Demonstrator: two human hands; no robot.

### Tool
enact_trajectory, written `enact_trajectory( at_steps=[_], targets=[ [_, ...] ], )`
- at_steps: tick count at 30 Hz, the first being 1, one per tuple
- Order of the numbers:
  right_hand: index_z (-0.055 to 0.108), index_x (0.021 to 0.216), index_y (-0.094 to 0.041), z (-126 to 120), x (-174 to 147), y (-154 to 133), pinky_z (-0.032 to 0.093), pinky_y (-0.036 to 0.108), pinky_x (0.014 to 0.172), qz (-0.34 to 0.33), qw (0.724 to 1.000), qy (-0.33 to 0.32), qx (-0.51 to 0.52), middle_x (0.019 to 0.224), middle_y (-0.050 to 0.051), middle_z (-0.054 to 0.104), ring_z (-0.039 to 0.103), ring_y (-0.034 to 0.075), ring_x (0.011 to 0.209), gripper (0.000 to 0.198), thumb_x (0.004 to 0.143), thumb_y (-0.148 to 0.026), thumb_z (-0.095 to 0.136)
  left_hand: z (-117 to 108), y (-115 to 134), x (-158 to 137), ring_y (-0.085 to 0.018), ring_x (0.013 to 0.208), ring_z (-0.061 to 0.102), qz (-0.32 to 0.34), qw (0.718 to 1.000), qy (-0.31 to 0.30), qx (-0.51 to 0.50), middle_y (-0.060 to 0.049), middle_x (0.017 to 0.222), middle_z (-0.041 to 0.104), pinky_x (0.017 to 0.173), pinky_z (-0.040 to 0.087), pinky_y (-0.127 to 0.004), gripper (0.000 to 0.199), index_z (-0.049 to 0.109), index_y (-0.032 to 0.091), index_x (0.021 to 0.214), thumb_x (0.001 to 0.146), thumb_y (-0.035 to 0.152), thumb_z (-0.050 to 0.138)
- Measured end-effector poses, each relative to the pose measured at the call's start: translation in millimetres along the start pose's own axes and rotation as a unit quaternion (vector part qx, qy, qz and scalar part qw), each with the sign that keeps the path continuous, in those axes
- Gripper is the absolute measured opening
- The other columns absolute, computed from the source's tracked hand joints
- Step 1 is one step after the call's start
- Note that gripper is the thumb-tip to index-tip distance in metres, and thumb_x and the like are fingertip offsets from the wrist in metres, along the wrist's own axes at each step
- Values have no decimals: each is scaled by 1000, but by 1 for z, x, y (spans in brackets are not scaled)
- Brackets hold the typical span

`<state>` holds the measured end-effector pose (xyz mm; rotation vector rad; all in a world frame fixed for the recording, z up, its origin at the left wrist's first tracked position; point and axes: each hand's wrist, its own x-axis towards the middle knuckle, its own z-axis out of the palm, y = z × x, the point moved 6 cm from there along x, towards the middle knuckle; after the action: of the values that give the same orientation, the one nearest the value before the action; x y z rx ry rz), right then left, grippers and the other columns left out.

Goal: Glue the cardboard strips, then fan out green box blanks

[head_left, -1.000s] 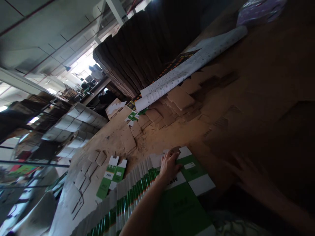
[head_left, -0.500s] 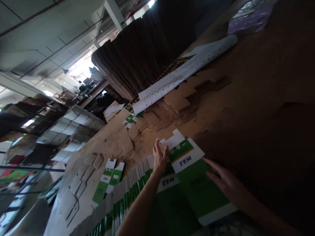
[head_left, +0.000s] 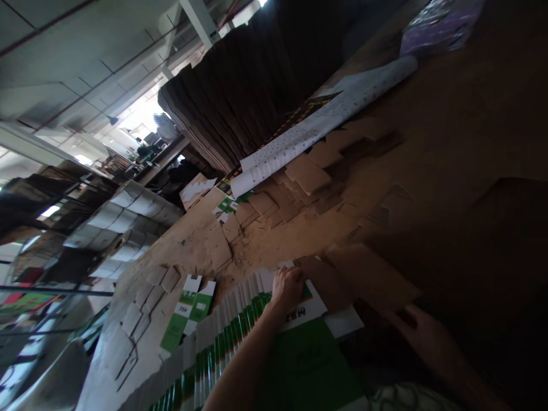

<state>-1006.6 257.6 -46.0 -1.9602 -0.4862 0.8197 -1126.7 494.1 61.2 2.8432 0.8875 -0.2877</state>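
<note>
A flat green and white printed carton (head_left: 314, 354) lies in front of me, at the end of a fanned row of similar cartons (head_left: 226, 331). My left hand (head_left: 286, 288) rests on its top end, fingers curled over the white flap. Plain brown cardboard (head_left: 372, 277) faces up to the right of it, with a white strip (head_left: 346, 322) below. At its lower right edge is my right hand (head_left: 422, 331), thumb and fingers closed on the brown board. Deep shadow hides part of this hand's grip.
Two flat green cartons (head_left: 188, 311) lie left of the row. Brown cardboard pieces (head_left: 308, 174) and a rolled white printed sheet (head_left: 325, 125) lie farther back. Tall dark cardboard stacks (head_left: 240, 97) stand behind the table. A purple plastic-wrapped pack (head_left: 443, 25) sits at far right.
The upper printed carton between my hands has turned over to the right, so brown board now shows. My right hand moved right and down; my left hand moved slightly down onto the carton below.
</note>
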Motion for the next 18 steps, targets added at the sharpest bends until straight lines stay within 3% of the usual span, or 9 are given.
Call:
enact_trajectory(
  at_steps=[3,5,9,11,15,18],
  targets=[
    [75,92,-21,22,-3,-21,53,43,90,-146,988,-53,-20,104,15,75,69,32,101,43,79,-48,44,2,-3,0,-20,95,61,-4,1000,-2,2,-4,106,70,87,44,-31,35,65,24,109,100,27,31],
    [72,112,-21,45,-7,-26,49,39,99,-239,964,-113,-30,125,12,67,63,26,115,44,84,-37,42,3,-5,-2,-20,98,61,-5,1000,-6,-16,-3,106,71,88,44,-32,34,66,25,112,99,32,34],
    [66,124,-23,73,-5,-9,44,37,105,-284,946,-147,-56,136,9,59,56,21,125,45,85,-22,42,5,-2,-5,-24,103,58,11,999,-12,-30,-2,111,69,92,44,-36,35,68,28,113,83,46,63],
    [63,127,-26,77,-4,-5,44,38,105,-288,945,-140,-72,139,7,57,53,20,127,48,87,-18,38,7,0,-6,-26,104,57,13,1000,-18,-15,-3,113,67,93,44,-39,39,69,27,113,79,45,68],
    [63,127,-28,55,3,-6,45,47,102,-308,931,-104,-167,137,10,59,54,28,126,53,79,-16,45,9,0,-7,-28,107,55,8,1000,-24,-1,-4,114,65,93,44,-41,39,67,28,115,80,44,68],
    [60,131,-30,7,18,-1,38,65,101,-290,917,15,-274,141,12,55,45,40,131,62,70,-19,54,8,0,-6,-26,107,55,8,1000,-21,-8,-4,115,65,95,43,-41,44,60,30,124,81,42,67]
  ],
)
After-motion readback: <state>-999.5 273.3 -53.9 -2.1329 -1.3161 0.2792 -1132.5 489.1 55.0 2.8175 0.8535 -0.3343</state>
